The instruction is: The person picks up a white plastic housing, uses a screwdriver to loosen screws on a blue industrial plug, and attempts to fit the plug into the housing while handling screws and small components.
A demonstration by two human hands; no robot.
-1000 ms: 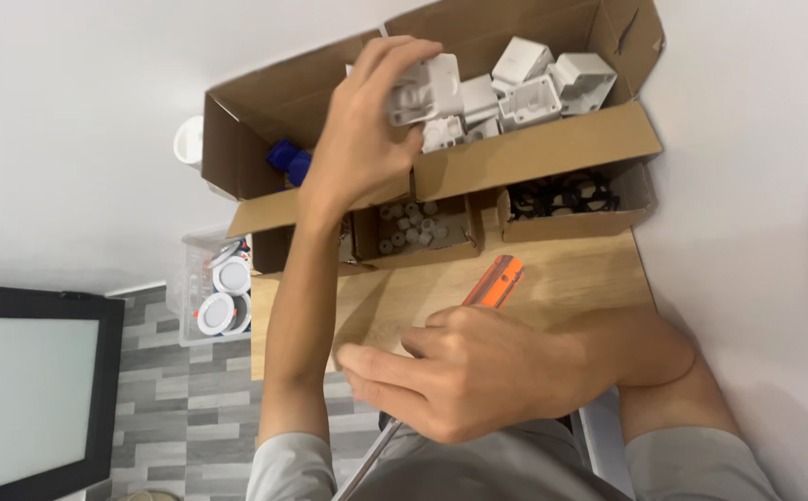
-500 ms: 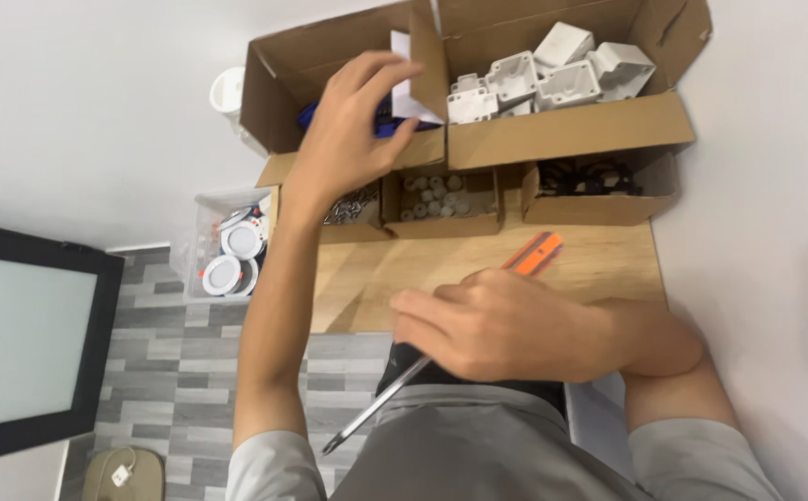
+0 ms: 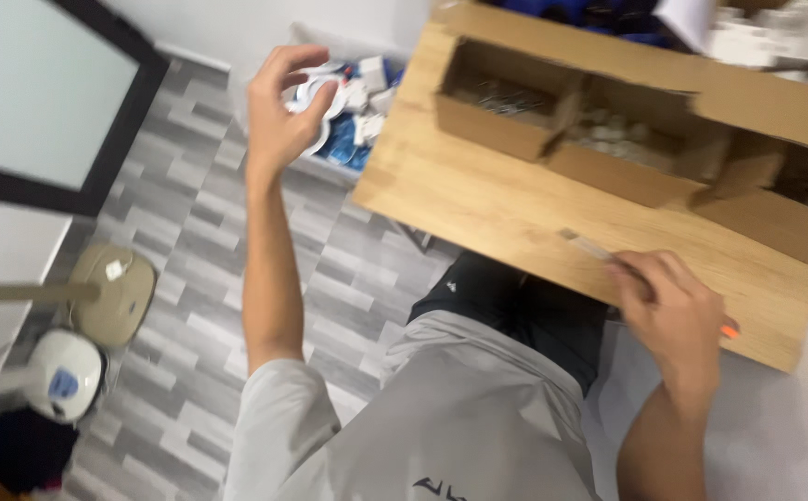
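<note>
Beside the wooden tabletop (image 3: 515,209), past its left edge and over the grey floor (image 3: 190,306), the person's left hand (image 3: 278,116) is raised. Its fingers are curled around a small white round part (image 3: 316,97); the picture is blurred, so I cannot say what kind of part it is. Just behind this hand, against the left edge of the tabletop, stands a clear bin (image 3: 353,111) with more white and blue pieces inside.

At the near edge of the tabletop the right hand (image 3: 673,315) is closed on a screwdriver (image 3: 599,250) with an orange handle. Its metal tip lies on the wood and points toward the row of small cardboard boxes (image 3: 608,139) at the far side of the tabletop.

As I judge it, one part is already picked and the tool is ready in the hand. The part is not yet brought onto the tabletop, and the tool touches no part, so the joining work is not begun.
</note>
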